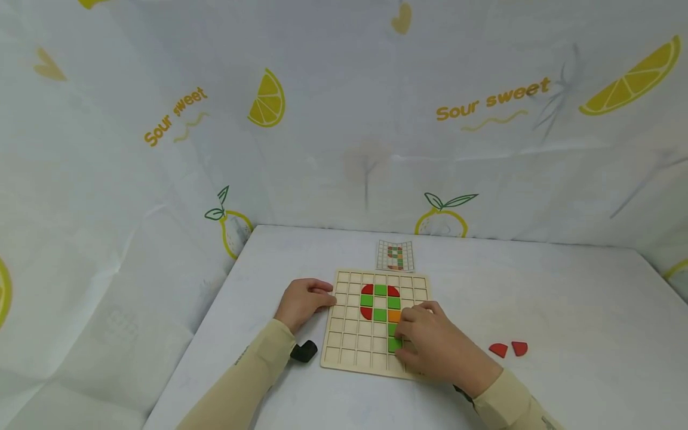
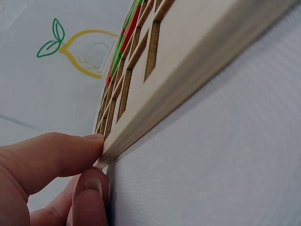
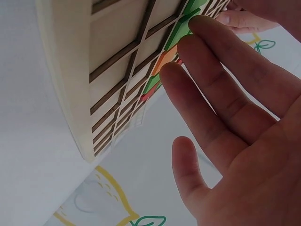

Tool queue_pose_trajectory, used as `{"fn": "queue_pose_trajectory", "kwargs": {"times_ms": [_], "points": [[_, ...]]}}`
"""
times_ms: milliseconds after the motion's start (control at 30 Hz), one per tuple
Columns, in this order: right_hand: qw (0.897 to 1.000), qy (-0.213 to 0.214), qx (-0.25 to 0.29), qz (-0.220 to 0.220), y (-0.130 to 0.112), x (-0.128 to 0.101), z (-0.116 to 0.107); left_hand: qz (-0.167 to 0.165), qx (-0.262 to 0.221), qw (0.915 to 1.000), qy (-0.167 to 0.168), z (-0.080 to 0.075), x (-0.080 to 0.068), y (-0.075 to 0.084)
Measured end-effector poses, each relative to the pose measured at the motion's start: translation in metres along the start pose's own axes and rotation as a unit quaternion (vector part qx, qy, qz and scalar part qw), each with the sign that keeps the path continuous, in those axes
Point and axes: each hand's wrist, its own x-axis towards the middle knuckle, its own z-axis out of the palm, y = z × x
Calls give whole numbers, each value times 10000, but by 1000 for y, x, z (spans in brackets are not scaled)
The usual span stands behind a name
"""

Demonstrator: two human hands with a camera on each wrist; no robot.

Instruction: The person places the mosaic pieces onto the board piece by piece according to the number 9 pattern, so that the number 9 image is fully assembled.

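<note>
The wooden grid board (image 1: 376, 322) lay flat on the tabletop (image 1: 564, 310), near the person. The left hand (image 1: 303, 301) steadied the board's left edge, its grip pinching the rim between thumb and fingertip. The right hand (image 1: 430, 340) rested over the board's near right cells, fingers straight and released, touching a green tile (image 1: 394, 344). Red, green and orange tiles already filled part of the grid. Two red tiles (image 1: 508, 349) remained loose on the tabletop, well to the right. A small pattern card (image 1: 395, 255) lay just beyond the far edge. Judged by this, the pattern appeared mostly laid, with some tiles still to place.
</note>
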Motion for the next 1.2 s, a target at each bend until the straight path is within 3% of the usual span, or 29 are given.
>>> {"fn": "queue_pose_trajectory", "kwargs": {"times_ms": [267,467,667,933,1200], "points": [[10000,-19,36,17,4,-2,-3,-28,-44,10000,-11,1,0,0],[9998,104,-155,13,20,-12,-12,-47,28,10000,-4,2,0,-1],[9975,39,-148,684,49,-35,-18,-61,15,10000,32,0,-1,-1],[9934,306,-222,1084,92,-74,-24,-78,8,10000,54,-1,1,-3],[9841,258,-220,1743,123,-107,-24,-105,-35,9999,28,1,4,-5]]}}
